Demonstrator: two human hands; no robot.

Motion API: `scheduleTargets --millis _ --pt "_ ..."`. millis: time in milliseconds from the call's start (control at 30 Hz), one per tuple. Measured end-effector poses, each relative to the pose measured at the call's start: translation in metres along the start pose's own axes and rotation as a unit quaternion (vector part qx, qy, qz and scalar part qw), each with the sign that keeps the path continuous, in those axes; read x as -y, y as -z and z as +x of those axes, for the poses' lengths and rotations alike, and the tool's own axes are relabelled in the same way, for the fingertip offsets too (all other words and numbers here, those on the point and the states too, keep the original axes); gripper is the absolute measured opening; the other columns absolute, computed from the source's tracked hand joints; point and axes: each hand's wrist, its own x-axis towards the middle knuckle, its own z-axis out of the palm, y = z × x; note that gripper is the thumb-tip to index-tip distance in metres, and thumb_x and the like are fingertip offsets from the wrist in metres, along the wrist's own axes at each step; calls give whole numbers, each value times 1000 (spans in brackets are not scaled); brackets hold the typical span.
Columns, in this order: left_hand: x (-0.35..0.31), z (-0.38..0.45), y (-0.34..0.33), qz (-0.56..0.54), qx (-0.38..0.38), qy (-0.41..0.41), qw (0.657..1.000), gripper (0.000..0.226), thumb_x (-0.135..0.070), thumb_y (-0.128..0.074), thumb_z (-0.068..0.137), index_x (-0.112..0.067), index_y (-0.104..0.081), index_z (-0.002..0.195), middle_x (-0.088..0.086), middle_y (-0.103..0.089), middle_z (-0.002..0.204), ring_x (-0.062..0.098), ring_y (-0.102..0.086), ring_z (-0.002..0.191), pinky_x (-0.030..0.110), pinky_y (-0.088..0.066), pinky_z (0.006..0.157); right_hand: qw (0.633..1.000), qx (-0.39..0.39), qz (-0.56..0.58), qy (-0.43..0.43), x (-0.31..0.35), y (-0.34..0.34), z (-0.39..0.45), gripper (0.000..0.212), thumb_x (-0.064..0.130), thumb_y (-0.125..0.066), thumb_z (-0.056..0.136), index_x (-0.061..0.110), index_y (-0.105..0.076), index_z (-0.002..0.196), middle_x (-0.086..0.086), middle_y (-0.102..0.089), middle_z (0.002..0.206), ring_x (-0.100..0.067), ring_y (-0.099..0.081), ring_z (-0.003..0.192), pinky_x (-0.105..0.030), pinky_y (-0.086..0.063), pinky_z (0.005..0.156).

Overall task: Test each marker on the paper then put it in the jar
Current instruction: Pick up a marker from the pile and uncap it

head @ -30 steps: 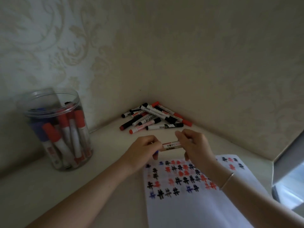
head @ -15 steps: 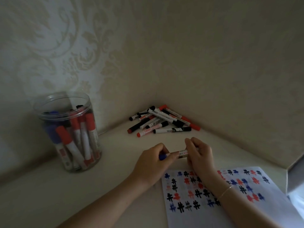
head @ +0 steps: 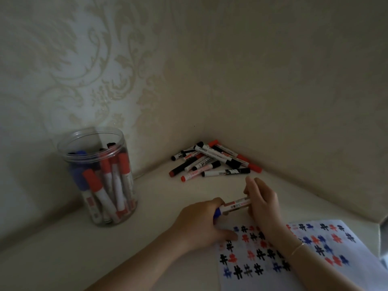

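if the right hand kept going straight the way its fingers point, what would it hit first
Probably the pile of loose markers in the corner: the right hand, gripping the blue marker, points its fingers up toward them. Bare table lies between, though depth is hard to judge.

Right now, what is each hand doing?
Left hand: grips the blue cap end of the marker.
Right hand: holds the marker's barrel.

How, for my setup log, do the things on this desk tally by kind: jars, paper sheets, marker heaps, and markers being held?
Jar: 1
Paper sheet: 1
Marker heap: 1
Held marker: 1
Total: 4
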Motion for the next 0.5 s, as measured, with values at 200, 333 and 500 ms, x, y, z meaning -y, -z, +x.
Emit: scheduleTargets --millis 200,333,500 --pt "21 0 34 87 3 34 996 31 -51 -65 82 -33 -55 105 -11 -59 85 6 -54 73 22 -45 64 986 30 -159 41 16 24 13 20 31 -55 93 17 -47 81 -3 -50 68 -19 -45 61 -29 -37 54" --pt "36 -3 54 207 -85 62 973 29 -28 -60 89 -29 -55 118 -11 -55 82 7 -54 72 19 -43 61 904 240 -329 129 14 42 12 16 35 -68 83 35 -52 83 16 -56 91 -7 -55 84 -22 -47 74" --pt "38 0 58 203 -149 74 965 11 -22 -50 94 -20 -52 105 -9 -45 68 6 -44 57 20 -32 50 793 357 -440 223 2 16 -6 59 75 -32 82 47 -40 133 23 -30 134 2 -28 124 -16 -19 105"
